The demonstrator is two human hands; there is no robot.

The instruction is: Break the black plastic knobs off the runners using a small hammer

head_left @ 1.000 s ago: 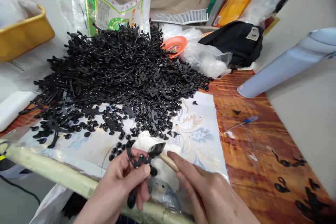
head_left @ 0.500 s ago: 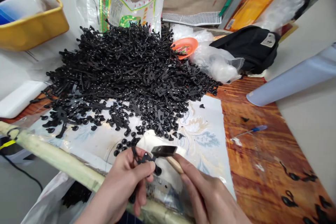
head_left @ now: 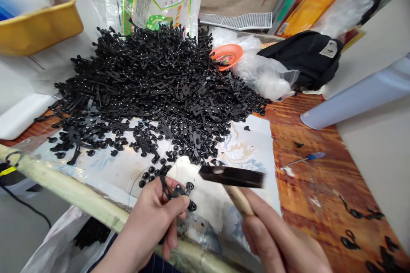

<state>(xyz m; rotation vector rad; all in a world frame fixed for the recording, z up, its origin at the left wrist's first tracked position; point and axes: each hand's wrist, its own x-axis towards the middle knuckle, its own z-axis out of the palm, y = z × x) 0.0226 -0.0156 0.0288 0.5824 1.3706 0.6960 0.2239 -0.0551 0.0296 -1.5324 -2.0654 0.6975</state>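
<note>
My left hand (head_left: pixel 160 211) is closed, pinching a black plastic part (head_left: pixel 179 192) with round ends between thumb and fingers at the sheet's front edge. In my right hand (head_left: pixel 272 230) is a hammer (head_left: pixel 232 177), gripped by its wooden handle. Its dark metal head is raised to the right of the part and apart from it. Under and behind the part lies a pale, worn pad (head_left: pixel 205 204). Several round black caps (head_left: pixel 150 175) sit just beyond my left fingers. A large heap of black plastic parts (head_left: pixel 153 81) covers the table behind.
A patterned sheet (head_left: pixel 253 140) lies over the wooden table (head_left: pixel 297 123). A screwdriver (head_left: pixel 306 158) and loose black pieces (head_left: pixel 350 241) are on the right. An orange dish (head_left: pixel 226 56), a black bag (head_left: pixel 303 57) and a yellow bin (head_left: pixel 41 30) stand farther back.
My right hand has moved the hammer right and up, away from the black plastic part. A round end that the hammer head covered now shows. My left hand stays in nearly the same place.
</note>
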